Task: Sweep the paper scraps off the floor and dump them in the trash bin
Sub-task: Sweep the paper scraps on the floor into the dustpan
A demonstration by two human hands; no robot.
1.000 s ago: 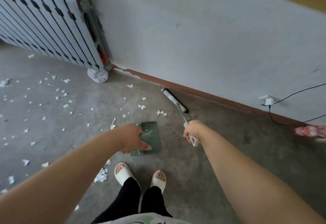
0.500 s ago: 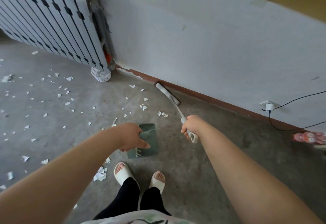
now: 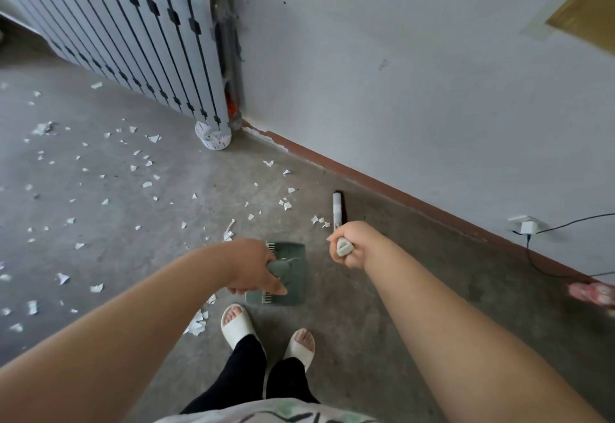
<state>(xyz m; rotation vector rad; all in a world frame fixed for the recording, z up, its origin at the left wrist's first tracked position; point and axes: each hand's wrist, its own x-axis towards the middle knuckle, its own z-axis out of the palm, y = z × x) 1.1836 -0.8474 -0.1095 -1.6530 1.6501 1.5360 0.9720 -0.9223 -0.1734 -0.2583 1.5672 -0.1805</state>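
White paper scraps (image 3: 286, 204) lie scattered over the grey concrete floor, thickest to the left and just ahead of me. My left hand (image 3: 254, 266) grips the handle of a green dustpan (image 3: 293, 276) held low above the floor in front of my feet. My right hand (image 3: 347, 244) grips the pale handle of a broom (image 3: 337, 209). The broom head sits on the floor close to the wall, right beside a few scraps (image 3: 320, 221). A small pile of scraps (image 3: 196, 322) lies left of my left foot. No trash bin is in view.
A white folding gate (image 3: 133, 30) leans along the wall at the upper left, with a round white foot (image 3: 213, 136). A wall (image 3: 399, 73) with a brown skirting runs diagonally on the right. A charger and black cable (image 3: 529, 226) trail on the floor; a pink object (image 3: 592, 293) lies far right.
The broom head has been pulled back from the skirting toward me, its handle now pointing nearly straight at the camera. The dustpan stays in my left hand, roughly in place.
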